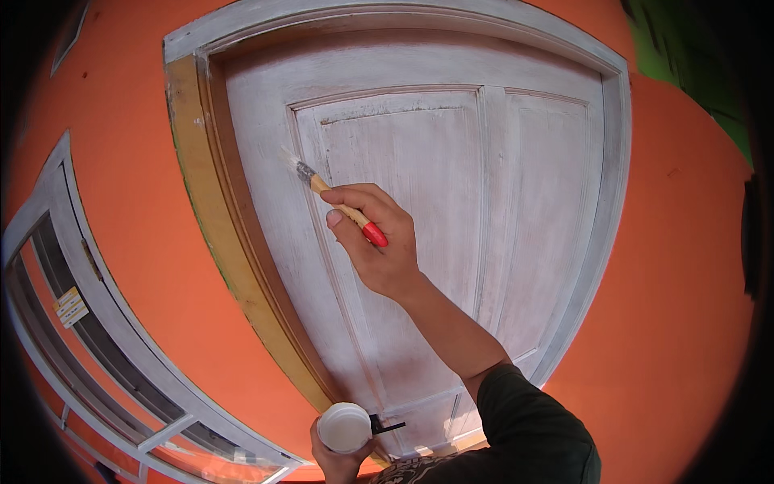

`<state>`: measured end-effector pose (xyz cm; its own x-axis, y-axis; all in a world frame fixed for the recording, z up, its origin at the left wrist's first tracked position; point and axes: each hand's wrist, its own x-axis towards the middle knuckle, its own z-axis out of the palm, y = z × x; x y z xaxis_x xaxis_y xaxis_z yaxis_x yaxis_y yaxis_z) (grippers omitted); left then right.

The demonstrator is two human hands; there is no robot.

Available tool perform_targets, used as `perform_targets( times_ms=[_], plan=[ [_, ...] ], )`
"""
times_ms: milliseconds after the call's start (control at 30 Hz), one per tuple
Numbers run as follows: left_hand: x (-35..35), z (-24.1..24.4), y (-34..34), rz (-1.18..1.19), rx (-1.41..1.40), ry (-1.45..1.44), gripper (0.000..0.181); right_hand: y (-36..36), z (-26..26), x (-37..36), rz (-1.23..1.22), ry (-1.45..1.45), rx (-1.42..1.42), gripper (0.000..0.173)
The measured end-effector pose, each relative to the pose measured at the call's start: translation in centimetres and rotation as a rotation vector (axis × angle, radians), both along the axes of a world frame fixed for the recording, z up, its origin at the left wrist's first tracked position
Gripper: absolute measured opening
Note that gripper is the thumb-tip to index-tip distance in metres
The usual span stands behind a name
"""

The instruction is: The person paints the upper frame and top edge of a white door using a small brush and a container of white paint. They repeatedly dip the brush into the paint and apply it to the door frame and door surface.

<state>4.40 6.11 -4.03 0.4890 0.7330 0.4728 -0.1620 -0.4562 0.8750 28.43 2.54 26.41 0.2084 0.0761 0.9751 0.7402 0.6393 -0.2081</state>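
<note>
My right hand [381, 233] grips a paintbrush [318, 184] by its wooden, red-tipped handle. White paint coats the bristles, which point up and left at the left stile of a panelled door [399, 181]. Thin, streaky white paint covers the door, with a pinkish tone showing through. Low in the view, my left hand [341, 463] holds a white tub [344, 427] with whitish paint inside. Beside the tub, a black door handle [388, 425] sticks out. The frame's left jamb [211, 181] is yellow-brown, while its top [387, 13] and right side [595, 242] look white.
Orange wall [133, 199] surrounds the door frame. To the left is a white-framed window [103, 260] with a printed sticker [71, 307] on it. A green surface [683, 54] shows at the upper right, and a dark object [750, 236] sits at the far right rim.
</note>
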Motion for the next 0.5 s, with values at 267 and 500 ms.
perform_targets(
  times_ms=[267,500],
  plan=[
    [2.9,3.2,-0.4,-0.043,-0.019,0.085,0.092,-8.0,-12.6,1.4,0.404,0.538,-0.389,0.013],
    [3.3,2.4,-0.8,-0.017,0.123,0.165,0.088,-13.8,-13.3,-1.6,0.368,0.574,-0.871,0.011]
  ],
)
